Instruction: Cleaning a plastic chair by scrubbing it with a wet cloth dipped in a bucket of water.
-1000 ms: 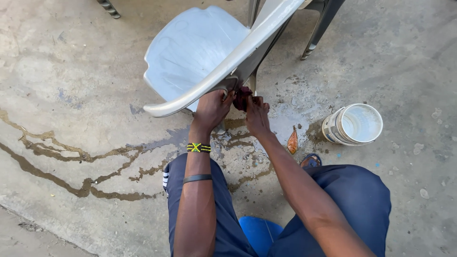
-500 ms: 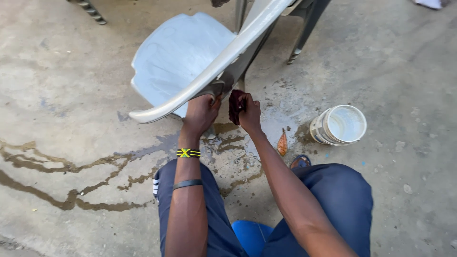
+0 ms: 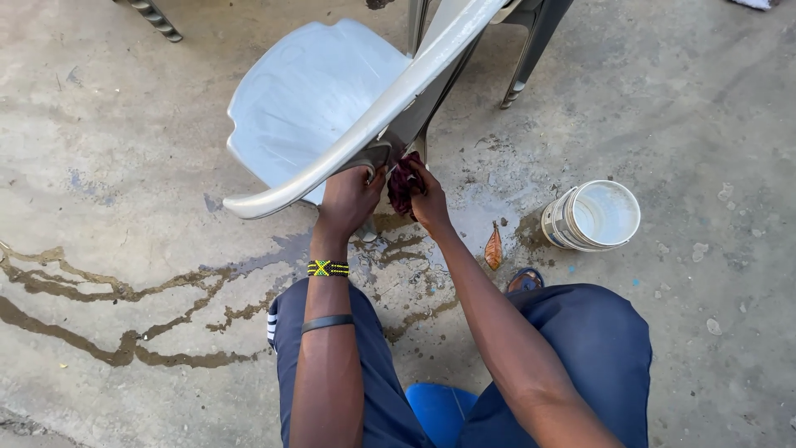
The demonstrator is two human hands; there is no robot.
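The tilted grey plastic chair (image 3: pixel 332 108) blocks the way ahead of both hands. To the right, a white bucket (image 3: pixel 593 216) and a dry leaf (image 3: pixel 493 247) stand on the wet concrete floor (image 3: pixel 124 207); the left side is open.

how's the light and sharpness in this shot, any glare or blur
Head view: soft, even daylight with only faint shadows; sharp across the chair, both hands and the dark red cloth; mild sheen on the wet concrete and inside the white bucket; no motion blur.
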